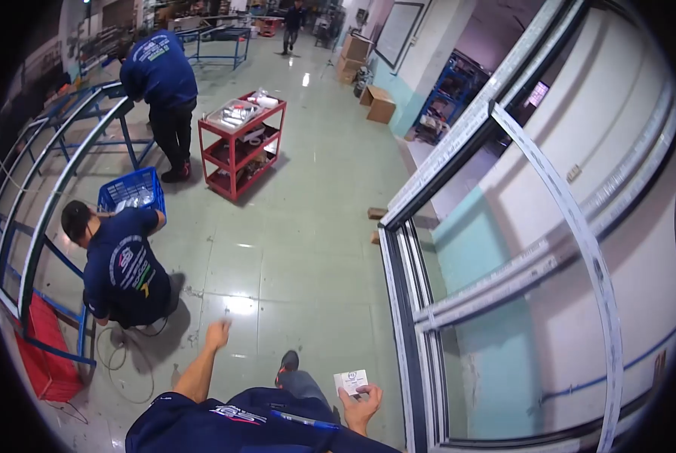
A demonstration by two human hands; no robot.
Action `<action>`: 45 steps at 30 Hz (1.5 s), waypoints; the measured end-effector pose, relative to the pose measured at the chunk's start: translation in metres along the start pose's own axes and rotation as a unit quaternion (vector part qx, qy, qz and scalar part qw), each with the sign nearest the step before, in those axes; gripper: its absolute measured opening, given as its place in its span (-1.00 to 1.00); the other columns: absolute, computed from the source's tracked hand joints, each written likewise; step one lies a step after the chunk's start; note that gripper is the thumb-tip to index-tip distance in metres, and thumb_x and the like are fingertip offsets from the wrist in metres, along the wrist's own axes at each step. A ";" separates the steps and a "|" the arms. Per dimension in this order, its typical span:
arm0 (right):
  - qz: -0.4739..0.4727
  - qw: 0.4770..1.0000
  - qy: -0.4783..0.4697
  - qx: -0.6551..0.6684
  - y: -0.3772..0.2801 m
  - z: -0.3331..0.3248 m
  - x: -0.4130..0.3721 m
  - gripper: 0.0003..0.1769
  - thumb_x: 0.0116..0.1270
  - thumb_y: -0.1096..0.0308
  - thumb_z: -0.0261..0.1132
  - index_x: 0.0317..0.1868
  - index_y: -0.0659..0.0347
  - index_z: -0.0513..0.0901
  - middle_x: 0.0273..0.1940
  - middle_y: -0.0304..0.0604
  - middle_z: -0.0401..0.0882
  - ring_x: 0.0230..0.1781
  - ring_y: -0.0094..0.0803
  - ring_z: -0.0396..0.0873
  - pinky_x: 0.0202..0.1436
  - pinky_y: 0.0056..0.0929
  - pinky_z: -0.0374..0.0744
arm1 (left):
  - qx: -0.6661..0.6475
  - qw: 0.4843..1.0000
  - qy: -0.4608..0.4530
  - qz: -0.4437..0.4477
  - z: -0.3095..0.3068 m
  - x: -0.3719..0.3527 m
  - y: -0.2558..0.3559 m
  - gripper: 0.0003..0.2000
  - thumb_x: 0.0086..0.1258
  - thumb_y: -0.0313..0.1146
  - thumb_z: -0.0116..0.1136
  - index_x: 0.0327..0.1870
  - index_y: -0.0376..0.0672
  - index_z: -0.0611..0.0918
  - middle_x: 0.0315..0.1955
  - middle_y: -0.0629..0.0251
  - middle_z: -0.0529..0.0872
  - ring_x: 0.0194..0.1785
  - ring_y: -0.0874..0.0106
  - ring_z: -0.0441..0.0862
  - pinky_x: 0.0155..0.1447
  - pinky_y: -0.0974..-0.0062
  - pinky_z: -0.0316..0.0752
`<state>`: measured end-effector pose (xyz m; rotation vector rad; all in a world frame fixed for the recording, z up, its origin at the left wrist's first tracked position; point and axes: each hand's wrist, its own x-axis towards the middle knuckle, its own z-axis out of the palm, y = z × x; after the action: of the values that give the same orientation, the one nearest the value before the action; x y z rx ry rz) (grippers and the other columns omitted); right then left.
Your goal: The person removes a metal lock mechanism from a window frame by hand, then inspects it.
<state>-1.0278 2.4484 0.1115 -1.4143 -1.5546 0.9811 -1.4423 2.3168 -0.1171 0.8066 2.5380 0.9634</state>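
My right hand [361,408] pinches a small white printed card [351,381] between thumb and fingers, low in the view beside the big window frame. Dark print shows on the card's face, too small to read. My left hand [217,334] is stretched out in front of me over the floor, its fingers loosely curled, with nothing visible in them. Below my body, one dark shoe [288,362] steps forward on the tiles.
A tall framed window unit [421,181] leans along my right. Ahead stands a red trolley [232,151] with parts on it. To the left, one person [127,264] crouches by a blue crate [133,191]; another [161,83] bends over a metal rack [59,166]. A third person [293,26] is far off.
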 end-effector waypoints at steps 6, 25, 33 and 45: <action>-0.060 0.997 -0.051 0.019 -0.080 0.072 0.221 -0.50 -0.11 0.54 0.61 -0.26 0.25 0.43 0.04 -0.08 0.31 0.00 -0.23 0.50 -0.07 -0.24 0.74 | 0.233 0.911 -0.180 -0.288 -0.010 -0.114 -0.025 -0.52 0.34 0.10 0.21 -0.31 -0.26 0.75 -0.20 -0.10 0.76 -0.11 -0.01 0.72 0.00 0.06 0.58; -0.031 0.996 -0.025 0.076 -0.144 0.381 0.707 -0.48 -0.04 0.69 0.53 -0.23 0.12 0.38 0.00 -0.14 0.33 0.11 -0.30 0.45 0.00 -0.35 0.61 | 0.000 0.999 0.040 -0.006 0.080 0.816 0.334 -0.74 0.46 -0.20 0.13 -0.04 -0.12 0.75 -0.17 -0.04 0.75 -0.07 0.02 0.69 -0.01 0.12 0.57; -0.045 0.999 -0.011 0.026 -0.112 0.464 0.940 -0.43 -0.10 0.69 0.54 -0.13 0.20 0.41 -0.07 -0.10 0.40 -0.07 -0.26 0.57 -0.10 -0.32 0.67 | -0.060 0.989 0.043 0.128 0.130 1.046 0.533 -0.78 0.36 -0.22 0.28 -0.37 -0.19 0.75 -0.55 0.15 0.75 -0.48 0.31 0.74 -0.31 0.30 0.58; -0.144 0.980 0.133 0.040 -0.207 0.483 1.387 -0.50 -0.14 0.63 0.54 -0.24 0.27 0.41 0.04 -0.02 0.37 0.06 -0.16 0.49 -0.09 -0.28 0.67 | 0.198 0.895 -0.261 -0.303 0.325 0.970 0.472 -0.76 0.07 -0.25 0.39 -0.27 -0.16 0.73 -0.35 0.08 0.76 -0.22 0.20 0.74 -0.15 0.14 0.61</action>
<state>-1.6298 3.8011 0.1986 -1.1702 -1.4525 0.6450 -1.8760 3.3560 -0.1124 0.2557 2.2699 0.0131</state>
